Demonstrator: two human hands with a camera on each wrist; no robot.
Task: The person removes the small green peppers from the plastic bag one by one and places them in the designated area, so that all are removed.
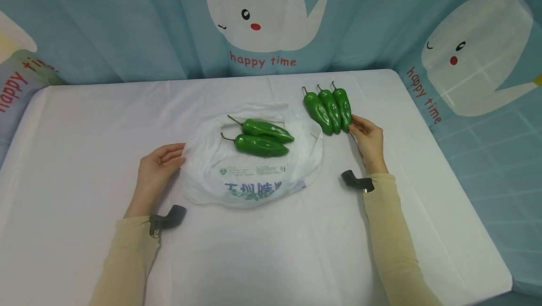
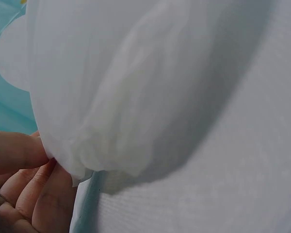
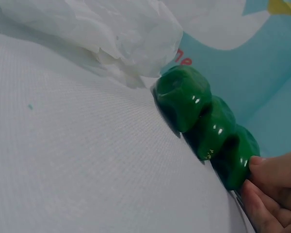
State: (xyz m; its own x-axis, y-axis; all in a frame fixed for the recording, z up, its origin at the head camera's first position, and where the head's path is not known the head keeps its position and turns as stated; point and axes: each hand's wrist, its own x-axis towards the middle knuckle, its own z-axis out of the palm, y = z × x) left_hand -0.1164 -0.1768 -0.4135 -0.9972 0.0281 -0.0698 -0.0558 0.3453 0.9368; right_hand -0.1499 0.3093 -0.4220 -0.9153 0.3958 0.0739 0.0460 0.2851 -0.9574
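A white plastic bag (image 1: 250,172) with printed writing lies flat on the table. Two green peppers (image 1: 262,146) rest on it side by side, stems to the left. My left hand (image 1: 158,169) pinches the bag's left edge; the left wrist view shows thumb and fingers (image 2: 19,153) meeting on the white film (image 2: 111,97). Beyond the bag's right side, three more green peppers (image 1: 323,110) lie in a row, stems pointing away. With thumb and fingertips, my right hand (image 1: 369,139) pinches the lower tip of the rightmost pepper (image 3: 240,158).
A white cloth covers the table (image 1: 254,249). Behind it hangs a blue curtain (image 1: 161,23) with white whale prints, which also runs down the right side. Each wrist wears a dark camera mount, such as the left one (image 1: 168,217).
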